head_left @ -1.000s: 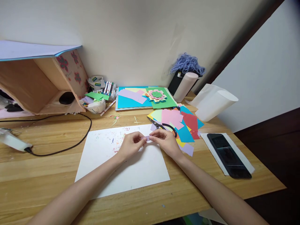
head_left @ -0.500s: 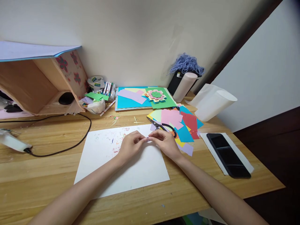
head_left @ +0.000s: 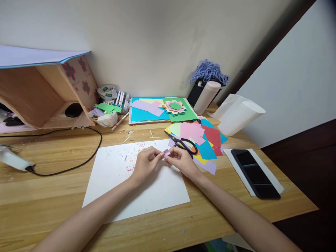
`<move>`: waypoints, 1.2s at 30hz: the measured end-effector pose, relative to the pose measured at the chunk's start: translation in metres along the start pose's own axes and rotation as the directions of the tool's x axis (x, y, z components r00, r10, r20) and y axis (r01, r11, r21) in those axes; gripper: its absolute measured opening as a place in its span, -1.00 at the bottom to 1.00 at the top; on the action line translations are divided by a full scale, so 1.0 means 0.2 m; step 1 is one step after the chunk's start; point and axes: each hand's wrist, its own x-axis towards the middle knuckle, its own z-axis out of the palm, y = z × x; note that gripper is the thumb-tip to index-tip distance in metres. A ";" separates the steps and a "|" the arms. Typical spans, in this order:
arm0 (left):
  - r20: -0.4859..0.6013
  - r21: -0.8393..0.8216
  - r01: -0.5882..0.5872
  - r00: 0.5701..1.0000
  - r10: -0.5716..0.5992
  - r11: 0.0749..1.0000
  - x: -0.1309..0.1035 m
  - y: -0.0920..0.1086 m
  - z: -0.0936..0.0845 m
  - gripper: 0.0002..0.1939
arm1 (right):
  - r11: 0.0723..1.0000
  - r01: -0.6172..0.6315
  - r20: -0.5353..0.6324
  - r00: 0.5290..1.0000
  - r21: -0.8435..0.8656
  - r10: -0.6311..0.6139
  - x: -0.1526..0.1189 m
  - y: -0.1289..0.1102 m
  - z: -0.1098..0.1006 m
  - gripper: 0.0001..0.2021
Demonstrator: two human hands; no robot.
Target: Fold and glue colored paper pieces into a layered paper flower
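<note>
1 small lilac paper strip (head_left: 166, 152) sits between left hand (head_left: 147, 161) and right hand (head_left: 184, 162), over a rectangular white paper sheet (head_left: 147, 196) on a brown wooden desk (head_left: 39, 203). Behind, black-handled metal scissors (head_left: 180, 141) lie on flat multicoloured paper scraps (head_left: 195, 131), left of a rectangular black phone (head_left: 256, 174).

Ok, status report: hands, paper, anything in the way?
Left hand, right hand pinching small purple paper piece above large white paper sheet. Black-handled scissors beside right hand, not between hands.

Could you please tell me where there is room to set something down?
Bare table shows left of the white sheet, nearer than the cable, and between the right forearm and the phone. Beyond the right hand, scissors and paper scraps crowd it.
</note>
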 end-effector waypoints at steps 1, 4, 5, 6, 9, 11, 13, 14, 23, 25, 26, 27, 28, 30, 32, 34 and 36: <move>0.006 -0.007 0.002 1.000 -0.001 1.000 0.00 0.00 0.00 -0.78 | 1.000 0.002 -0.006 1.000 0.002 -0.002 0.00 0.00 0.00 -0.81; 0.020 -0.019 0.022 1.000 -0.022 1.000 0.00 -0.01 0.01 -0.77 | 1.000 0.000 -0.037 0.999 -0.017 -0.001 -0.01 0.00 0.01 -0.81; 0.023 -0.022 0.034 0.999 -0.033 0.999 0.00 -0.01 0.01 -0.77 | 1.000 -0.003 -0.047 0.999 -0.027 0.002 -0.01 0.00 0.01 -0.81; 0.025 -0.026 0.046 0.999 -0.045 0.999 0.00 -0.01 0.01 -0.77 | 0.999 -0.007 -0.057 0.998 -0.035 0.005 0.00 0.00 0.01 -0.81; 0.027 -0.049 0.084 0.996 -0.083 0.995 0.00 -0.02 0.01 -0.77 | 0.999 -0.018 -0.065 0.998 -0.040 0.015 0.00 0.01 0.00 -0.80; 0.033 -0.070 0.112 0.993 -0.110 0.991 0.00 -0.02 0.02 -0.76 | 0.999 -0.024 -0.058 0.998 -0.035 0.022 0.00 0.02 0.00 -0.79; 0.043 -0.097 0.146 0.989 -0.142 0.985 0.00 -0.03 0.02 -0.76 | 0.999 -0.030 -0.048 0.998 -0.038 0.028 0.00 0.01 -0.01 -0.79; 0.048 -0.110 0.163 0.986 -0.158 0.981 0.01 -0.03 0.02 -0.75 | 0.999 -0.030 -0.044 0.999 -0.045 0.028 0.00 0.01 -0.01 -0.78; 0.070 -0.105 0.197 0.979 -0.190 0.975 0.02 -0.04 0.02 -0.74 | 0.990 -0.042 0.009 0.999 -0.132 0.043 0.01 -0.01 -0.04 -0.70; 0.071 -0.081 0.186 0.981 -0.180 0.979 0.02 -0.05 0.02 -0.73 | 0.983 -0.022 0.028 0.999 -0.182 0.028 0.01 -0.02 -0.05 -0.69; 0.078 -0.071 0.180 0.982 -0.174 0.981 0.02 -0.05 0.02 -0.72 | 0.978 -0.006 0.029 0.999 -0.209 0.013 0.00 -0.02 -0.05 -0.71; 0.090 -0.063 0.174 0.982 -0.168 0.983 0.02 -0.05 0.02 -0.72 | 0.973 0.011 0.024 1.000 -0.232 -0.005 0.00 -0.02 -0.06 -0.73; 0.105 -0.053 0.166 0.982 -0.160 0.985 0.02 -0.04 0.01 -0.72 | 0.967 0.026 0.016 1.000 -0.252 -0.023 0.00 -0.02 -0.06 -0.76; 0.143 -0.031 0.147 0.980 -0.141 0.989 0.01 -0.03 0.01 -0.71 | 0.961 0.049 0.011 0.999 -0.274 -0.048 0.00 -0.02 -0.06 -0.80; 0.171 -0.009 0.121 0.978 -0.118 0.993 0.01 -0.02 0.00 -0.71 | 0.960 0.070 0.020 0.998 -0.272 -0.067 0.00 -0.03 -0.06 -0.82; 0.187 0.000 0.101 0.977 -0.099 0.995 0.01 -0.01 0.00 -0.72 | 0.962 0.091 0.021 0.996 -0.259 -0.089 0.00 -0.04 -0.05 -0.83; 0.195 0.007 0.092 0.977 -0.092 0.996 0.01 0.00 0.00 -0.73 | 0.962 0.116 0.006 0.993 -0.249 -0.118 -0.01 -0.05 -0.04 -0.84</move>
